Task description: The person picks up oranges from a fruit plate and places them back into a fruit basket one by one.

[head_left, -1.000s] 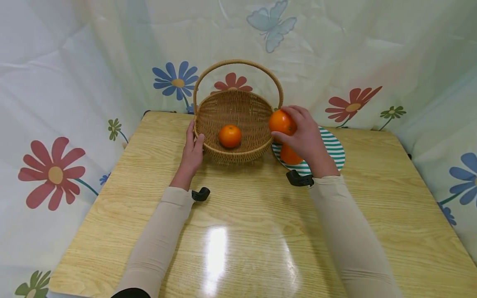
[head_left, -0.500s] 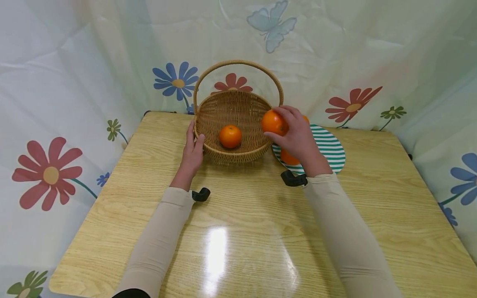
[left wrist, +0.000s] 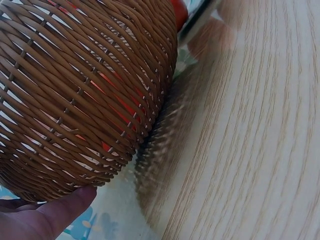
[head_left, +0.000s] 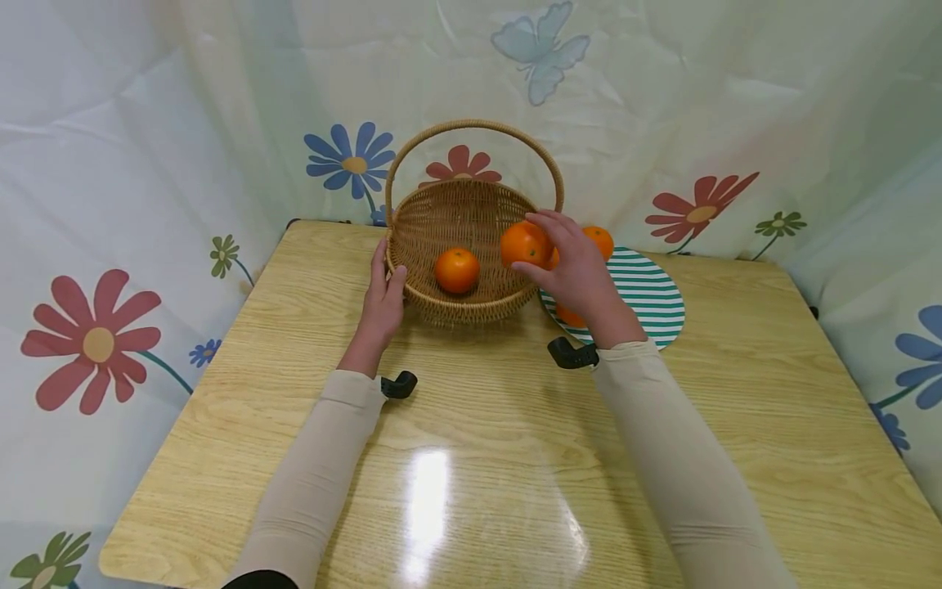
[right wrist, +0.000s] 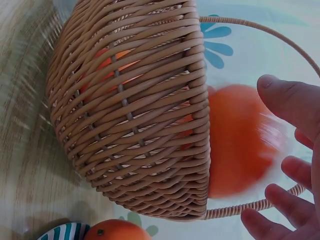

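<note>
Floral curtain [head_left: 773, 106] behind, wood table [head_left: 500, 409] under everything. Wicker basket [head_left: 471, 312] stands upright at the far side, handle raised; striped plate [head_left: 651, 294] sits just to its right. Left hand [head_left: 384, 298] is laid along the basket's left side, fingers roughly straight against the wicker, so steadying rather than clamping. Right hand [head_left: 581, 274] is at the basket's right rim, thumb and fingers spread apart around the upper orange [head_left: 522, 244]; right wrist view shows that fruit blurred and no clear finger contact, so I read it as let go. It's at the basket mouth, partly hidden by the rim from that side. Lower orange [head_left: 457, 271] is already inside. At least two more on the plate: rear orange [head_left: 599, 242] and front orange [head_left: 571, 317]. Step in hand, I'd say: loading the basket, at release. Next move calls for keeping fingers wide, clearing rim and handle, then reaching back to the plate.
</note>
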`<state>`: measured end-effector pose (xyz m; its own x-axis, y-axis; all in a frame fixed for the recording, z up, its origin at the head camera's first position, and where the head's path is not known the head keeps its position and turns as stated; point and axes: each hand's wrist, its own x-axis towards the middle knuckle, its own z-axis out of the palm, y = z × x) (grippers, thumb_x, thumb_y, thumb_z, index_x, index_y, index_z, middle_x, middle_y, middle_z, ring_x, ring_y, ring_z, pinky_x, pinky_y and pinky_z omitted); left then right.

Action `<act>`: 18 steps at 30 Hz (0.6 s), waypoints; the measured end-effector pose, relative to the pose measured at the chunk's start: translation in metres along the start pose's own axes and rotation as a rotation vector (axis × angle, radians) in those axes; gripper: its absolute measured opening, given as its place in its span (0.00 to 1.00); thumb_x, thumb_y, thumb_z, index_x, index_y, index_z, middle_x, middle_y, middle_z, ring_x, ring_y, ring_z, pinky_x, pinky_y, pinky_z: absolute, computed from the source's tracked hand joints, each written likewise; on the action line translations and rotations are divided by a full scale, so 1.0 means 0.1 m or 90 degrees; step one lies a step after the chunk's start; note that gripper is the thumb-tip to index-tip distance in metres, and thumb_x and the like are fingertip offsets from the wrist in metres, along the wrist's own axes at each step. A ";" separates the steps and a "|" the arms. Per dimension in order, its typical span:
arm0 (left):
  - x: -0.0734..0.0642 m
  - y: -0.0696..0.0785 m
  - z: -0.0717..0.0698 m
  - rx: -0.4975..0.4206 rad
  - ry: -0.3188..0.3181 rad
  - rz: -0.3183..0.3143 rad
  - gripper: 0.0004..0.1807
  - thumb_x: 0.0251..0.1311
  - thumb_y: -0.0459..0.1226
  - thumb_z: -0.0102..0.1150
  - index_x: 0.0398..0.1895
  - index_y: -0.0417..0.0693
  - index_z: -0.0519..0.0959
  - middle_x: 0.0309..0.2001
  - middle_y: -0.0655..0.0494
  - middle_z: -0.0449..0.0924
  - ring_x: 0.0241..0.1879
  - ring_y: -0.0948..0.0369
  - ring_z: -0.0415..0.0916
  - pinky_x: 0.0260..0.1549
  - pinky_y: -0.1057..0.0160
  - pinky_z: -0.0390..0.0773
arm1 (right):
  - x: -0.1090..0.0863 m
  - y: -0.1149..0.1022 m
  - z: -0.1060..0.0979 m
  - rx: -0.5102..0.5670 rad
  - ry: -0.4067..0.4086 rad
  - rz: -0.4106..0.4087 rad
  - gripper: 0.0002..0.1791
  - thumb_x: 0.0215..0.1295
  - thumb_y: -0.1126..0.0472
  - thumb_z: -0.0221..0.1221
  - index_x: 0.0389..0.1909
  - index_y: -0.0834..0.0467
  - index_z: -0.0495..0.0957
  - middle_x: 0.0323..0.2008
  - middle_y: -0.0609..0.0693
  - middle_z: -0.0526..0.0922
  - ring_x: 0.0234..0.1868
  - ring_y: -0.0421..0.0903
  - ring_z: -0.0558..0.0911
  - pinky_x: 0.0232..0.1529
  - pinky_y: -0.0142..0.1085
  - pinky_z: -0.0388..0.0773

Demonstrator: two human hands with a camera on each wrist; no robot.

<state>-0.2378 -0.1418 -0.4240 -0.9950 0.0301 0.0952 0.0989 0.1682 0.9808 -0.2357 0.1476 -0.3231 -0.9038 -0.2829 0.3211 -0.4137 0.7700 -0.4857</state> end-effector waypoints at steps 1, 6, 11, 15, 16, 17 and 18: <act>0.00 0.00 0.00 0.000 0.000 -0.001 0.35 0.74 0.56 0.35 0.77 0.71 0.35 0.79 0.57 0.35 0.75 0.49 0.49 0.70 0.47 0.59 | 0.00 0.00 0.00 -0.001 0.000 0.000 0.38 0.59 0.48 0.67 0.69 0.52 0.66 0.71 0.54 0.62 0.69 0.58 0.66 0.65 0.55 0.67; 0.00 0.00 0.01 0.005 0.000 -0.010 0.33 0.75 0.53 0.35 0.77 0.75 0.36 0.79 0.57 0.35 0.75 0.49 0.48 0.70 0.46 0.59 | -0.03 0.02 0.00 -0.010 -0.005 0.011 0.37 0.60 0.48 0.66 0.69 0.53 0.66 0.72 0.54 0.62 0.70 0.58 0.64 0.67 0.54 0.65; 0.00 -0.01 0.01 0.002 0.001 -0.030 0.32 0.75 0.52 0.35 0.76 0.78 0.36 0.79 0.55 0.36 0.75 0.47 0.50 0.67 0.44 0.62 | -0.06 0.08 0.00 -0.015 -0.009 0.022 0.36 0.61 0.47 0.65 0.69 0.53 0.66 0.71 0.54 0.63 0.71 0.57 0.62 0.68 0.54 0.63; 0.00 -0.01 0.01 0.002 -0.003 -0.032 0.33 0.75 0.54 0.34 0.76 0.77 0.35 0.79 0.55 0.35 0.75 0.47 0.50 0.67 0.44 0.62 | -0.10 0.14 0.00 -0.009 -0.003 0.037 0.35 0.62 0.45 0.64 0.69 0.52 0.67 0.70 0.54 0.64 0.71 0.57 0.63 0.68 0.55 0.63; -0.01 0.00 0.01 0.002 -0.003 -0.030 0.33 0.74 0.54 0.34 0.76 0.76 0.35 0.79 0.55 0.35 0.75 0.47 0.50 0.67 0.44 0.62 | -0.12 0.16 0.00 -0.006 0.001 0.037 0.35 0.62 0.46 0.64 0.68 0.52 0.68 0.70 0.55 0.65 0.70 0.58 0.64 0.67 0.56 0.63; -0.01 0.00 0.01 0.004 -0.004 -0.029 0.33 0.74 0.55 0.34 0.76 0.76 0.35 0.79 0.56 0.35 0.75 0.47 0.50 0.67 0.44 0.62 | -0.13 0.18 0.00 -0.004 0.007 0.035 0.34 0.62 0.46 0.64 0.68 0.53 0.68 0.69 0.55 0.66 0.69 0.58 0.64 0.67 0.56 0.63; -0.01 0.00 0.01 0.005 -0.003 -0.028 0.33 0.74 0.55 0.34 0.77 0.76 0.35 0.79 0.56 0.36 0.75 0.47 0.50 0.67 0.44 0.62 | -0.14 0.19 -0.01 -0.004 0.011 0.036 0.34 0.62 0.46 0.64 0.67 0.53 0.69 0.69 0.55 0.66 0.69 0.58 0.65 0.67 0.56 0.63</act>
<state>-0.2370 -0.1411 -0.4241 -0.9983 0.0274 0.0512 0.0552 0.1768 0.9827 -0.2309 0.1668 -0.3365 -0.9235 -0.2296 0.3074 -0.3617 0.7879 -0.4983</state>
